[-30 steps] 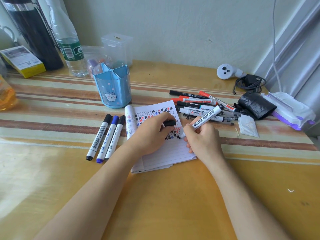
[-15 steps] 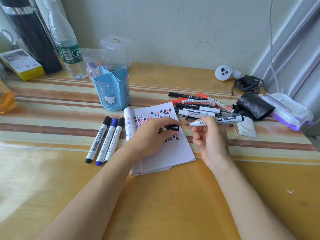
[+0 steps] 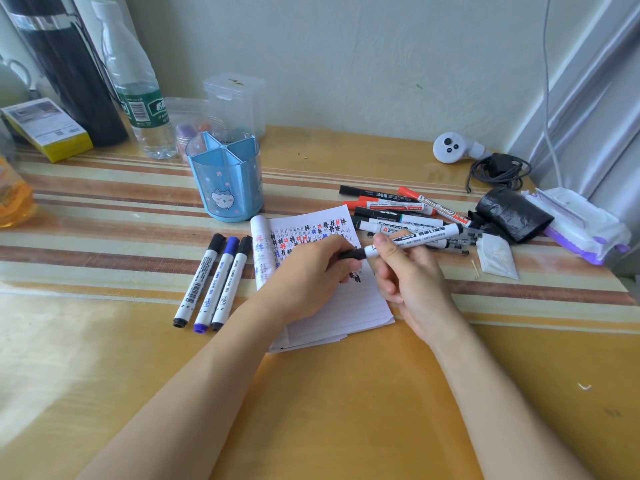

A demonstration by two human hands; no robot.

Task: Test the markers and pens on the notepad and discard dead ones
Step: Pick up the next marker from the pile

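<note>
A small lined notepad (image 3: 346, 310) covered in black, red and blue test marks lies in the middle of the table. My right hand (image 3: 412, 278) grips a white marker (image 3: 426, 237) above it, nearly level. My left hand (image 3: 308, 275) pinches the marker's black cap (image 3: 351, 253), which sits on the marker's tip end. Three white markers (image 3: 213, 282), two with black caps and one with a blue cap, lie side by side left of the notepad. A pile of several black and red markers and pens (image 3: 398, 209) lies behind my right hand.
A blue divided pen holder (image 3: 225, 181) stands behind the notepad. At the back left are a water bottle (image 3: 138, 88), a dark flask (image 3: 69, 67) and a yellow box (image 3: 45, 128). A black bag (image 3: 512, 213), wet wipes (image 3: 581, 223), a cable (image 3: 498, 169) and a white controller (image 3: 450, 147) lie at the right.
My right hand lifted the marker's tip off the notepad and turned it level. My left hand brought the black cap up to the tip; the two now meet.
</note>
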